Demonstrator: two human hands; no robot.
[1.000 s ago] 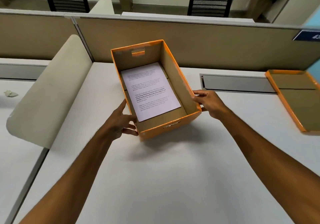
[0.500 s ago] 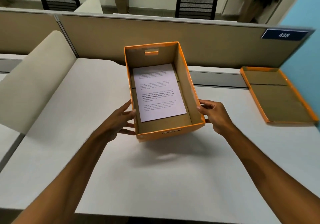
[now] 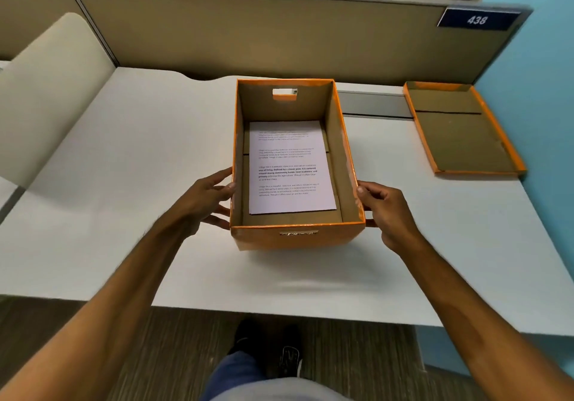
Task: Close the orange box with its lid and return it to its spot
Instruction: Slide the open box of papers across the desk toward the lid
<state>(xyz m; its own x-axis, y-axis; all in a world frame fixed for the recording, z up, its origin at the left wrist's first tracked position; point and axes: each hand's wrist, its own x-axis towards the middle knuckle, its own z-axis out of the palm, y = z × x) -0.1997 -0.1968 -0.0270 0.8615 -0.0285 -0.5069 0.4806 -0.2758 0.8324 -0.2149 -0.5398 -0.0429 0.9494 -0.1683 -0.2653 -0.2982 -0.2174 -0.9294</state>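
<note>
White desk [image 3: 124, 214] fills the scene, with a beige partition [image 3: 248, 34] along its far edge. Left hand [image 3: 205, 202] presses spread fingers against the left wall of the open orange box [image 3: 295, 240] at the middle of the desk; a printed sheet [image 3: 290, 167] lies inside. Right hand [image 3: 385, 211] grips the box's right wall. At far right the lid [image 3: 459, 139] lies upturned, well apart.
</note>
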